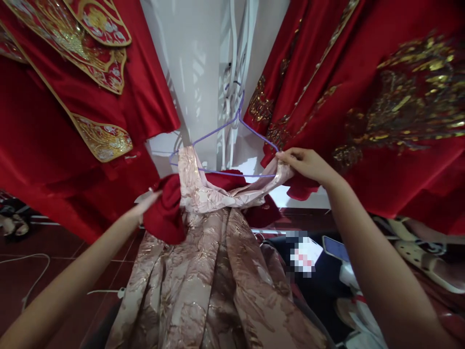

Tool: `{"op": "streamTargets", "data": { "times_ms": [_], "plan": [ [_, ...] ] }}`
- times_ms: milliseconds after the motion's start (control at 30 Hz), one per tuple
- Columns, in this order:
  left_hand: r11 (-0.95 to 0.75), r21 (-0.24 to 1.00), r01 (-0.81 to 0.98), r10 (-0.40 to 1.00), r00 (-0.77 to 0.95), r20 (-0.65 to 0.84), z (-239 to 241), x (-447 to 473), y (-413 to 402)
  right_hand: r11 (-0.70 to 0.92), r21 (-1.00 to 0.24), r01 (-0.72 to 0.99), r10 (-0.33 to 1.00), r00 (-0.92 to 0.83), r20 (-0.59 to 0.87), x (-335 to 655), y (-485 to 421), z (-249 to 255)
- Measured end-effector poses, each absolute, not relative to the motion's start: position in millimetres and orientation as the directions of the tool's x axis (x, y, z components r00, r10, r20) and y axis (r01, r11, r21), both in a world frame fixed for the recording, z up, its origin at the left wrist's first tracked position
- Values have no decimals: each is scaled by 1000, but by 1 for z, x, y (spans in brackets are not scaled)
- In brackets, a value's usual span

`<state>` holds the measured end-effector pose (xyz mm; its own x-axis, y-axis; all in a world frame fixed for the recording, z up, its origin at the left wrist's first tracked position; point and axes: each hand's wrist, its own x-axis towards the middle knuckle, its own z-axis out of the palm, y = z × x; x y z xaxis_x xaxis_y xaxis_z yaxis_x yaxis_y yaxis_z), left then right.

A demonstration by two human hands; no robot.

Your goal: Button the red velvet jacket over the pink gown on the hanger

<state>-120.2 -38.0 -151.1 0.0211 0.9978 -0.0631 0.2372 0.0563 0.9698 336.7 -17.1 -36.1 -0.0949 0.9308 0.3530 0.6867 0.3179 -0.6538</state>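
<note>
A pink and gold brocade garment (214, 271) with red lining hangs on a purple wire hanger (232, 131) in front of a white wall. My right hand (305, 162) pinches the garment's right shoulder edge by the hanger's right end. My left hand (147, 203) reaches toward the garment's left side; its fingers are partly hidden behind a red fabric fold (165, 213), so whether it grips is unclear.
Red robes with gold embroidery hang at the left (72, 121) and right (381, 111). Below lie a dark red floor (43, 242), a white cable (29, 271), a phone (336, 248), white shoes (425, 261) and a dark bag.
</note>
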Motion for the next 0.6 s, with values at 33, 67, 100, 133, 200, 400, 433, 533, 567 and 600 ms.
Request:
{"op": "streamTargets", "data": {
  "times_ms": [33,67,100,133,200,400,433,533,567,600],
  "plan": [
    [87,956,281,989,88,-116,-167,-122,-42,325,-648,689,924,-85,373,338,-13,-39],
    [100,945,310,984,112,-140,-177,-125,-43,335,-645,687,915,-74,397,340,-9,-41],
    [98,930,354,980,126,-151,-181,-129,-42,349,-649,676,905,-62,422,342,-6,-42],
    [67,909,411,985,120,-127,-178,-134,-38,363,-658,660,896,-53,441,344,-3,-43],
    [-90,843,531,995,81,56,-155,-138,-25,386,-685,618,886,-41,462,347,0,-43],
    [-675,287,680,607,290,740,-52,-87,11,376,-777,504,905,-19,426,348,0,-45],
    [-684,212,698,595,366,716,-44,-76,16,370,-782,502,910,-28,414,347,0,-46],
    [-655,142,742,652,461,602,-39,-54,29,366,-782,504,917,-50,397,345,0,-47],
    [-643,155,750,671,454,587,-40,-52,33,365,-779,511,915,-41,401,344,-1,-47],
    [-635,175,752,681,439,586,-42,-53,37,362,-774,520,913,-29,408,342,-2,-47]
  ]
}}
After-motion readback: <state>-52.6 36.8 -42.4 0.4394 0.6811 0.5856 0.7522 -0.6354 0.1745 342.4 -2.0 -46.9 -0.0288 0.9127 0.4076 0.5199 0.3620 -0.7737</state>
